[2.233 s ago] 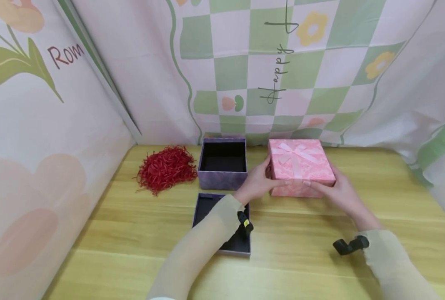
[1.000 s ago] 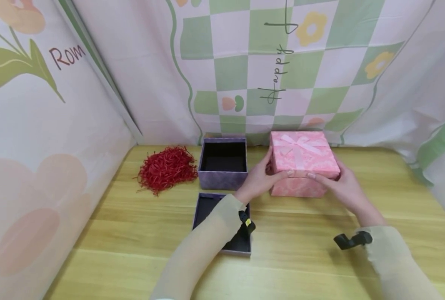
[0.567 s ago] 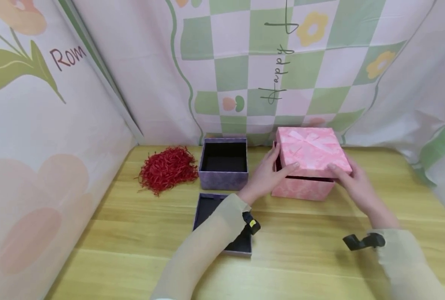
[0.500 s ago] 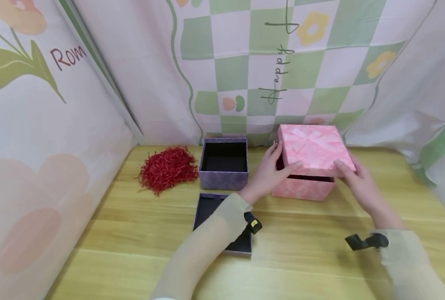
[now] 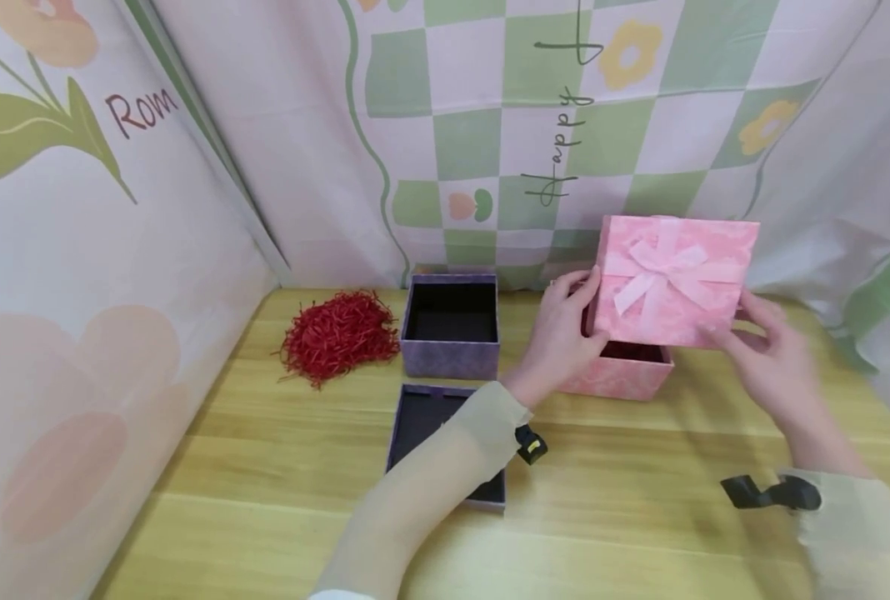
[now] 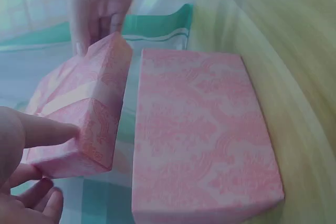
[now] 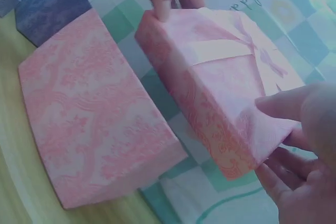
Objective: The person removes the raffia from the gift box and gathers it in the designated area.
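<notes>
Both hands hold a pink box lid (image 5: 673, 279) with a pale ribbon bow, raised and tilted above its box. My left hand (image 5: 561, 337) pinches the lid's left side, thumb at the lower edge. On the other side my right hand (image 5: 775, 371) grips the lower right corner, with the thumb on top and fingers beneath, as the right wrist view shows on the lid (image 7: 210, 77). Below stands the pink box base (image 5: 617, 377), its dark inside partly showing. In the left wrist view the base (image 6: 199, 135) is apart from the lid.
Left of the pink base stands an uncovered purple box (image 5: 448, 358) with a black inside. In front of it lies its purple lid (image 5: 430, 417), inside up, partly under the left forearm. A heap of red shredded paper (image 5: 340, 336) lies farther left on the wooden table (image 5: 265, 467).
The pink lid has come up off its base, moved right and tilted to face the head camera. Both hands have risen with it. The purple box and red paper stay in place.
</notes>
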Action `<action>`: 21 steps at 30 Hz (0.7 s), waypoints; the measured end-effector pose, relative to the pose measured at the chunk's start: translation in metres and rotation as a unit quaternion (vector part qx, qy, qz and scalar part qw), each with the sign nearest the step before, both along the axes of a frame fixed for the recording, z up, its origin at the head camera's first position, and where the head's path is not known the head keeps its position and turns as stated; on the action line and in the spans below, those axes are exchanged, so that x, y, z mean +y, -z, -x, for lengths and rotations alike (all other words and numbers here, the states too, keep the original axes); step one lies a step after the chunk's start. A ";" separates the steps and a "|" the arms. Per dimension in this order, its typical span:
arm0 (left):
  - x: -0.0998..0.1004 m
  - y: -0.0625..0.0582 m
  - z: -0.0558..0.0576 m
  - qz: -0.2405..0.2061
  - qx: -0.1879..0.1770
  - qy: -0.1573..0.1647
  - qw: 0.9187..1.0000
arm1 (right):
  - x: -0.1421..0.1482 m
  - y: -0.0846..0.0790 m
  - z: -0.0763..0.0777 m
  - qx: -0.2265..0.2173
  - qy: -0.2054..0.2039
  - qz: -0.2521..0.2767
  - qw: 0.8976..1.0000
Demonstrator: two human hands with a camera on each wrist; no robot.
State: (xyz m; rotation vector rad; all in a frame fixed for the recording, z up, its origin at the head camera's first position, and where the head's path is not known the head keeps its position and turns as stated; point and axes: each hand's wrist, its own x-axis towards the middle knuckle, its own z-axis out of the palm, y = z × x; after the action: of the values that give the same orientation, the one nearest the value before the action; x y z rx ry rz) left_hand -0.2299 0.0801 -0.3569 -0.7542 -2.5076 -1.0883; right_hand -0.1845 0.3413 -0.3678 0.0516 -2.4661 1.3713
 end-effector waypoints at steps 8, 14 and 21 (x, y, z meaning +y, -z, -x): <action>0.008 -0.001 -0.007 0.032 -0.037 0.000 0.999 | 0.007 -0.003 -0.009 -0.003 0.034 -0.063 0.997; 0.010 0.000 -0.010 0.047 -0.030 0.004 0.998 | 0.012 -0.001 -0.011 0.006 0.026 -0.049 0.998; 0.018 0.000 -0.019 -0.052 -0.111 0.090 0.988 | 0.019 -0.001 -0.016 0.033 -0.013 0.090 0.995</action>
State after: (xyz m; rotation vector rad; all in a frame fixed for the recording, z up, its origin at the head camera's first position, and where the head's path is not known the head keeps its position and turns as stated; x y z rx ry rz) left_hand -0.2114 0.0976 -0.3567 -0.8890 -2.5765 -1.4239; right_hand -0.1689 0.3601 -0.3670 0.0877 -2.2861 1.5706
